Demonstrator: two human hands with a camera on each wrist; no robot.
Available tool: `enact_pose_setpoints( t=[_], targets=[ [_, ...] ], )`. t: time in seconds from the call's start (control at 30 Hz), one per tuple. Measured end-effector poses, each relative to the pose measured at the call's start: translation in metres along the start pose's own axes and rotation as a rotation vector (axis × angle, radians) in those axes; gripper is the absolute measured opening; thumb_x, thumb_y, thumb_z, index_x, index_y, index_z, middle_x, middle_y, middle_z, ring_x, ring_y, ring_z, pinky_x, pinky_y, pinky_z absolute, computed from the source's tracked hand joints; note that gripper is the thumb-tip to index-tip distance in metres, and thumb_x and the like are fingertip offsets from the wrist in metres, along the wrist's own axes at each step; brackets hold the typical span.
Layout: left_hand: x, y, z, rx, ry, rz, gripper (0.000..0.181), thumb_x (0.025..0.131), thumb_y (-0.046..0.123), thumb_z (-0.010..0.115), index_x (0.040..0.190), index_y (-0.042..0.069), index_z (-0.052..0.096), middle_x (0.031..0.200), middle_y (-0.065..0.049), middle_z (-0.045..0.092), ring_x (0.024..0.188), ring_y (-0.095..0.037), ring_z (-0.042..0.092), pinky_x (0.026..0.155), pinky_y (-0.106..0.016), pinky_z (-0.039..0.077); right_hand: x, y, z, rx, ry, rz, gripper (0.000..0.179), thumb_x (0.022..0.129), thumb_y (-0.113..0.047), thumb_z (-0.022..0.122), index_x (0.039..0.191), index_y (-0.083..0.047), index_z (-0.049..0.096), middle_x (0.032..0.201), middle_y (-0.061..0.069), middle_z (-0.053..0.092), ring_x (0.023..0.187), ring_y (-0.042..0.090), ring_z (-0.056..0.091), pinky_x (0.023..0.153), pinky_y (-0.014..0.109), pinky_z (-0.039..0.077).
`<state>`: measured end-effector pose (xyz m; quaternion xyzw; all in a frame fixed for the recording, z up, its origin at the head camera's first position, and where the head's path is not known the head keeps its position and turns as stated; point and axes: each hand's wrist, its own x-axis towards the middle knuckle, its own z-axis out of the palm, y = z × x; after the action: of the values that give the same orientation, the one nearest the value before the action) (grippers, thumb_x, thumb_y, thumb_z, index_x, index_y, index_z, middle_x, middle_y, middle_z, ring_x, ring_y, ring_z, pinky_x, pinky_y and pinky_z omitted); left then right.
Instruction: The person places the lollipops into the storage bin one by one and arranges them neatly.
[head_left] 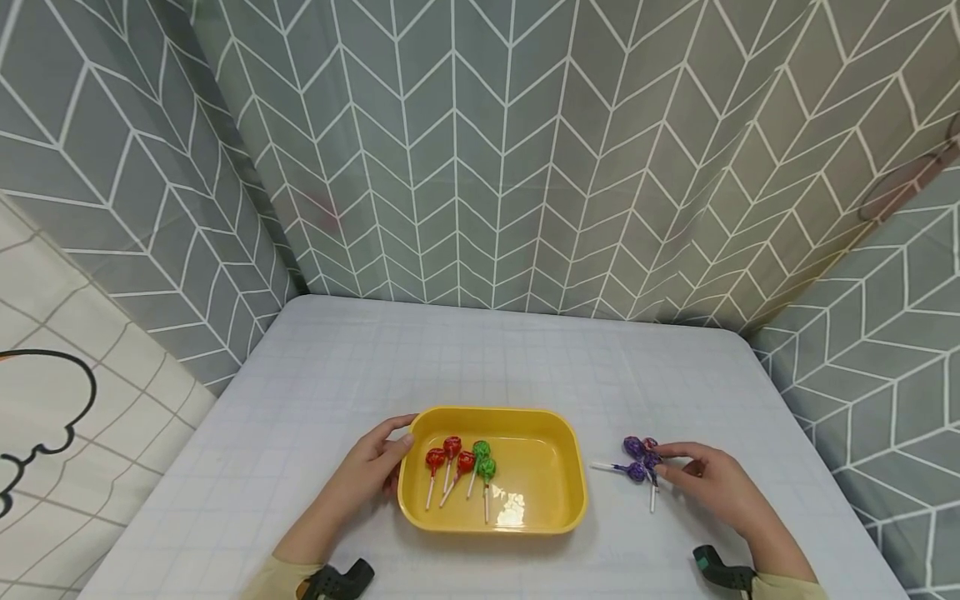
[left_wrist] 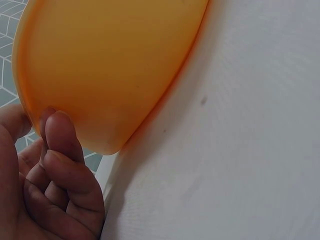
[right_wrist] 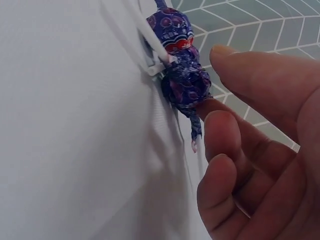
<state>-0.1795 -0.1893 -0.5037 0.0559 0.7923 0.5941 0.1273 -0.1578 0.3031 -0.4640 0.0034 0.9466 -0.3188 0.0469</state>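
Observation:
My left hand [head_left: 369, 461] holds the left end of a yellow tray [head_left: 525, 527], thumb at the rim and fingers against the outer wall. In the left wrist view the tray's side [left_wrist: 115, 75] meets the curled fingertips. Inside the tray lie three red lollipops [head_left: 435, 458] and two green lollipops [head_left: 481, 450], sticks toward the near side. To the right of the tray, several purple lollipops [head_left: 633, 447] lie bunched on the table. My right hand [head_left: 708, 483] touches the bunch with a fingertip; in the right wrist view its thumb stands apart from the purple wrappers [right_wrist: 187, 85].
A white cloth with a faint grid covers the table [head_left: 510, 358]. Grey curtains [head_left: 480, 167] with white chevron lines stand behind it and at both sides. A dark wrist camera [head_left: 337, 581] sits on the left wrist, another camera [head_left: 723, 571] on the right.

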Motion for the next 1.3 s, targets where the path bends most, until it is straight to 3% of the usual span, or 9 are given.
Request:
enact_pose_setpoints(
  t=[0.17, 0.4, 0.63, 0.87, 1.17, 1.3],
  targets=[
    [0.000, 0.001, 0.000, -0.002, 0.004, -0.009, 0.038, 0.090, 0.044, 0.049, 0.127, 0.035, 0.044, 0.063, -0.012, 0.058, 0.047, -0.024, 0.050, 0.044, -0.036, 0.045, 0.003, 0.001, 0.004, 0.003, -0.024, 0.020, 0.046, 0.074, -0.050, 0.066, 0.111, -0.022, 0.064, 0.109, 0.005, 0.060, 0.068, 0.013, 0.052, 0.052, 0.026, 0.041],
    [0.000, 0.003, -0.001, -0.006, -0.023, 0.019, 0.040, 0.091, 0.042, 0.047, 0.129, 0.030, 0.042, 0.064, -0.012, 0.058, 0.047, -0.025, 0.050, 0.043, -0.036, 0.045, 0.006, 0.004, 0.008, -0.041, -0.029, 0.022, 0.044, 0.077, -0.048, 0.065, 0.113, -0.023, 0.062, 0.111, 0.004, 0.059, 0.072, 0.013, 0.052, 0.056, 0.027, 0.042],
    [0.000, 0.003, 0.000, -0.016, -0.010, -0.001, 0.039, 0.090, 0.043, 0.049, 0.127, 0.033, 0.044, 0.065, -0.013, 0.058, 0.047, -0.025, 0.050, 0.043, -0.036, 0.045, 0.007, 0.003, 0.009, -0.047, -0.021, 0.003, 0.043, 0.077, -0.047, 0.065, 0.112, -0.022, 0.063, 0.111, 0.004, 0.059, 0.072, 0.013, 0.052, 0.057, 0.028, 0.042],
    [0.001, 0.001, 0.001, -0.039, -0.007, -0.043, 0.038, 0.090, 0.044, 0.048, 0.127, 0.036, 0.043, 0.070, -0.013, 0.060, 0.049, -0.024, 0.050, 0.043, -0.035, 0.044, 0.009, 0.006, 0.012, -0.043, -0.039, 0.058, 0.048, 0.075, -0.050, 0.066, 0.114, -0.023, 0.062, 0.110, 0.003, 0.059, 0.070, 0.013, 0.052, 0.056, 0.028, 0.042],
    [-0.012, 0.031, 0.001, -0.035, -0.026, -0.065, 0.040, 0.092, 0.039, 0.048, 0.130, 0.029, 0.042, 0.069, -0.013, 0.060, 0.051, -0.026, 0.050, 0.046, -0.035, 0.045, 0.008, 0.004, 0.013, -0.050, -0.017, 0.055, 0.046, 0.076, -0.048, 0.066, 0.113, -0.021, 0.062, 0.107, 0.004, 0.060, 0.070, 0.012, 0.053, 0.057, 0.028, 0.042],
    [-0.011, 0.028, 0.000, -0.046, -0.025, -0.066, 0.039, 0.092, 0.038, 0.047, 0.130, 0.029, 0.042, 0.069, -0.014, 0.060, 0.049, -0.024, 0.049, 0.045, -0.035, 0.045, 0.008, 0.005, 0.014, -0.051, -0.021, 0.051, 0.046, 0.077, -0.048, 0.064, 0.113, -0.019, 0.063, 0.107, 0.003, 0.061, 0.072, 0.011, 0.054, 0.059, 0.029, 0.043]
  ],
)
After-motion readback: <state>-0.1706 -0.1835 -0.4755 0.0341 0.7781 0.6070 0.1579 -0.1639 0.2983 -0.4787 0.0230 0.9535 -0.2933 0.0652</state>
